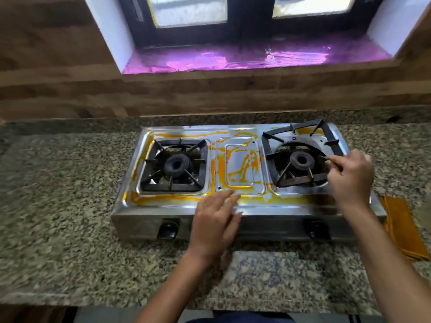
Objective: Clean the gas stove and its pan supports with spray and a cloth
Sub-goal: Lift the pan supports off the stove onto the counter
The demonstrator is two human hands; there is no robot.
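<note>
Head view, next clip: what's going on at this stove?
A person works at a steel gas stove streaked with orange residue. The right hand grips the right pan support, which sits askew; the left hand lies open at the stove's front edge. The left pan support is seated. An orange cloth lies beside the stove.

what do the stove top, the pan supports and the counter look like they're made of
Stove top: looks like stainless steel, shiny and reflective, streaked with orange-yellow residue.
Left pan support and right pan support, which the right hand pinches: probably cast iron or enamelled steel, matte black with brownish wear.
Counter: seems polished granite, speckled grey, beige and black.
</note>
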